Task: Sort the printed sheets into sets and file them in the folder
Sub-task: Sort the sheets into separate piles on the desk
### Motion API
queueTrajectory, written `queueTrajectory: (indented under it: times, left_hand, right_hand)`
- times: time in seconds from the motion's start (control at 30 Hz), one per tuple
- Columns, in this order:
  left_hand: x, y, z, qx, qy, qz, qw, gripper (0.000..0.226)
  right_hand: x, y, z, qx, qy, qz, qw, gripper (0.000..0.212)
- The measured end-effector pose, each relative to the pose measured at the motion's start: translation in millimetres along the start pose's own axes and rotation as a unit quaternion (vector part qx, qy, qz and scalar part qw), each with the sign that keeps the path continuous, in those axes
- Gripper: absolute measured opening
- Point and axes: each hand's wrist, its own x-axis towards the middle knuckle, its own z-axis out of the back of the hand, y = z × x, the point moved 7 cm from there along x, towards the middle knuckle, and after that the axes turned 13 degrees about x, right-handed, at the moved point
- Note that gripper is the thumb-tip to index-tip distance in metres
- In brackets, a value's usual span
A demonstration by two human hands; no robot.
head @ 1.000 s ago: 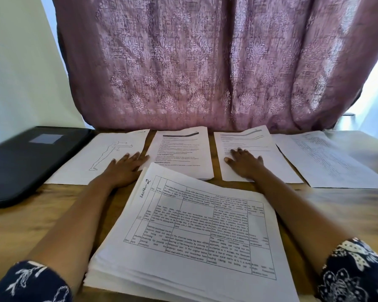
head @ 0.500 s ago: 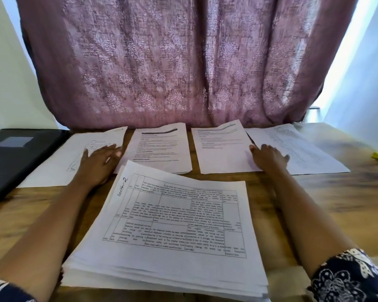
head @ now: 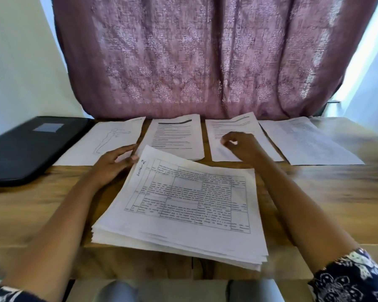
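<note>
A wooden table [head: 327, 203] is seen from above, from the head of a person seated at it. A thick stack of printed sheets [head: 183, 205] lies in the middle, nearest the viewer and turned slightly. Its top sheet is filled by a ruled grid of text, and "Section 2" is handwritten at the far left corner.

Four sheets are laid side by side in a row beyond the stack, along the far edge. From left to right they are:
- a sheet with an outline figure drawing [head: 109, 142]
- a text sheet with a dark header bar [head: 177, 138]
- a second text sheet [head: 229, 127] with a similar bar
- a sheet of dense small print [head: 310, 144]

A closed black folder [head: 31, 149] with a pale label is placed at the far left, just beside the drawing sheet.

The left hand [head: 112, 163] is rested on the table at the stack's far left corner. Its fingers are loosely extended over the near corner of the drawing sheet, its thumb is touching the stack's edge, and nothing is grasped.

The right hand [head: 241, 146] is held over the second text sheet with its fingers curled inward. It is blurred, so it cannot be told whether anything is pinched.

Dark sleeves with a white floral print [head: 354, 280] are seen at the lower corners. A mauve patterned curtain [head: 194, 62] is hung behind the table.
</note>
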Motion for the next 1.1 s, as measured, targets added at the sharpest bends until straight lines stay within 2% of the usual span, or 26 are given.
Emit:
queueTrajectory:
  times: [0.03, 0.1, 0.17, 0.23, 0.33, 0.43, 0.5, 0.67, 0.73, 0.83, 0.9, 0.97, 1.03, 1.1]
  left_hand:
    - [-5.8, 2.6, -1.1, -0.003, 0.012, 0.001, 1.0, 0.054]
    - [-14.5, 9.6, -4.3, -0.016, 0.035, 0.0, 0.999, 0.059]
    - [-21.6, 10.5, -10.0, -0.018, 0.059, -0.007, 0.998, 0.069]
    - [-26.0, 3.1, -15.4, 0.0, 0.068, -0.033, 0.997, 0.075]
    - [-27.1, 0.5, -16.9, 0.03, 0.066, -0.036, 0.997, 0.081]
    - [-24.5, 9.3, -16.0, 0.055, 0.076, -0.03, 0.995, 0.085]
    - [-24.2, 8.8, -17.1, 0.058, 0.074, -0.038, 0.995, 0.084]
    - [-20.9, 10.8, -18.8, 0.057, 0.087, -0.032, 0.994, 0.084]
    - [-21.2, 12.8, -15.6, -0.005, 0.099, -0.007, 0.995, 0.089]
    - [-16.5, 3.0, 9.0, -0.092, 0.032, 0.002, 0.995, 0.072]
    - [-4.5, -23.0, 30.9, -0.148, -0.029, -0.031, 0.988, 0.075]
    - [12.9, -57.2, 41.2, -0.274, -0.069, -0.056, 0.958, 0.071]
    - [36.5, -94.6, 27.7, -0.362, -0.058, -0.031, 0.93, 0.075]
    - [54.6, -136.9, -8.4, -0.391, 0.028, 0.022, 0.92, 0.09]
  right_hand:
    - [-7.6, 20.7, -21.2, 0.04, 0.057, 0.031, 0.997, 0.021]
    - [-23.1, 50.2, -54.8, 0.016, 0.152, 0.069, 0.986, 0.031]
    - [-31.4, 61.2, -74.3, -0.039, 0.196, 0.088, 0.976, 0.045]
    - [-33.7, 61.4, -83.1, -0.033, 0.202, 0.087, 0.975, 0.048]
    - [-35.0, 55.3, -83.7, 0.053, 0.148, 0.051, 0.986, 0.044]
    - [-34.3, 51.8, -81.3, 0.1, 0.108, 0.023, 0.989, 0.027]
    - [-34.5, 53.4, -79.7, 0.078, 0.104, 0.029, 0.991, 0.019]
    - [-33.3, 59.9, -75.2, -0.012, 0.098, 0.076, 0.992, 0.027]
    - [-32.3, 62.5, -65.0, -0.017, 0.063, 0.106, 0.992, 0.025]
    - [-31.8, 57.1, -30.7, 0.083, -0.031, 0.126, 0.988, 0.017]
    - [-27.4, 44.2, -0.8, 0.142, -0.087, 0.096, 0.981, 0.013]
    - [-21.4, 28.3, 36.5, 0.164, -0.141, 0.056, 0.975, 0.013]
    - [-16.8, 3.3, 83.4, 0.186, -0.201, 0.011, 0.962, 0.013]
    - [-15.1, -21.8, 125.1, 0.182, -0.249, -0.029, 0.951, 0.016]
